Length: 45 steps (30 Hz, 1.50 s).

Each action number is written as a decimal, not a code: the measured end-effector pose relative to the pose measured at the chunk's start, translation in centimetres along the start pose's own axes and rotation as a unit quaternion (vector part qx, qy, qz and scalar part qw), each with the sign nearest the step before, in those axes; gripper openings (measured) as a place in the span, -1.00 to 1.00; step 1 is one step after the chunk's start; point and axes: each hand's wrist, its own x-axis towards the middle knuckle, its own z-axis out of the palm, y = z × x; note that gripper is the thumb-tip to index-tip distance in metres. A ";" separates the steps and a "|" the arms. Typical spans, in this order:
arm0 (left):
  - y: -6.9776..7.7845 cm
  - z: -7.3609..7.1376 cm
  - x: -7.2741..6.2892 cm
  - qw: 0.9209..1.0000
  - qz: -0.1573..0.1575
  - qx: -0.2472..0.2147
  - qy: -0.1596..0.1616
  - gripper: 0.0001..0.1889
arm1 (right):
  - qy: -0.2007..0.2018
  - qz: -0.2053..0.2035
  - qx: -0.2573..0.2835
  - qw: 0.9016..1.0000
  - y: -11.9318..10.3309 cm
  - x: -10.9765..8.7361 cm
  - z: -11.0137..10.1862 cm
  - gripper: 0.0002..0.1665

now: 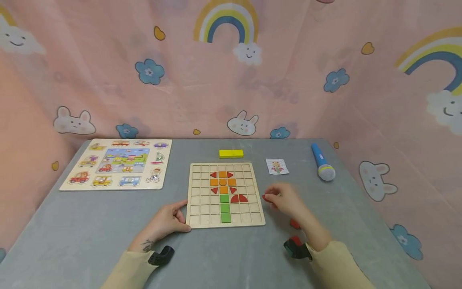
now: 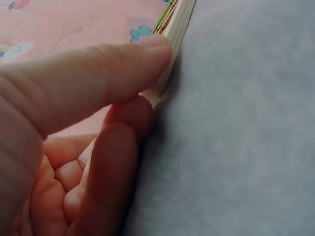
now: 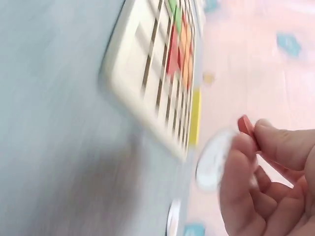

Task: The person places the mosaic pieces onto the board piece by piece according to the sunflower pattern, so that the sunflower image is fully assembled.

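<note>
A wooden grid board [image 1: 205,214] lies on the grey table. It bears orange squares [image 1: 223,190] around an orange circle, red triangles [image 1: 233,190], a column of green squares [image 1: 225,208] and two red quarter-round pieces [image 1: 239,198]. My left hand [image 1: 167,218] holds the board's near left corner, thumb tip at the edge in the left wrist view, the other fingers bent beside it. Off the board's right side, my right hand [image 1: 286,197] pinches a small red piece [image 3: 247,129] between thumb and forefinger. Its shape is mostly hidden by the fingertips.
Loose red pieces [image 1: 295,223] lie near my right wrist. Behind the board are a yellow block [image 1: 231,153] and a small picture card [image 1: 277,166]. A blue toy microphone [image 1: 322,162] lies at the right, a vehicle puzzle board [image 1: 86,162] at the left. A pink curtain [image 1: 288,60] hangs behind.
</note>
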 end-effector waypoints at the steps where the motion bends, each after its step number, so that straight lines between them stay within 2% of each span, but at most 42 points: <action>1: 0.0 0.1 0.0 1.000 0.000 0.000 0.000 -0.07 | -0.017 -0.006 0.005 1.000 -0.6 0.4 0.7 -0.89; 4: 0.0 0.2 0.1 1.000 -0.001 0.000 -0.001 -0.07 | -0.066 -0.015 0.012 0.998 -2.0 1.4 2.5 -0.84; 6: 0.0 0.3 0.1 1.000 -0.001 0.002 -0.001 -0.07 | -0.084 -0.009 0.010 0.996 -2.7 1.8 3.5 -0.80; 11: 0.0 0.3 0.2 1.000 0.000 0.001 -0.002 -0.07 | -0.106 0.006 -0.004 0.994 -3.5 2.4 5.1 -0.92; 15: 0.0 0.3 0.3 1.000 0.003 0.000 -0.003 -0.08 | -0.113 0.007 -0.016 0.993 -3.6 2.5 5.7 -0.84; 24: 0.0 0.2 0.2 1.000 0.004 -0.005 -0.003 -0.08 | -0.084 0.008 -0.035 0.996 -3.9 2.8 6.7 -0.83; 35: 0.0 0.1 0.3 1.000 0.007 -0.005 -0.005 -0.08 | -0.055 0.031 -0.069 0.996 -4.8 2.9 7.5 -0.77; 39: 0.0 0.0 0.2 1.000 0.004 -0.001 -0.003 -0.08 | -0.040 0.010 -0.102 0.994 -4.8 2.8 7.8 -0.76; 42: -0.1 0.0 0.2 1.000 0.000 0.000 -0.001 -0.07 | -0.024 -0.010 -0.110 0.994 -5.0 2.8 7.2 -0.77; 45: -0.1 0.0 0.2 1.000 -0.002 -0.003 0.000 -0.07 | -0.007 -0.020 -0.097 0.995 -5.3 2.5 5.2 -0.87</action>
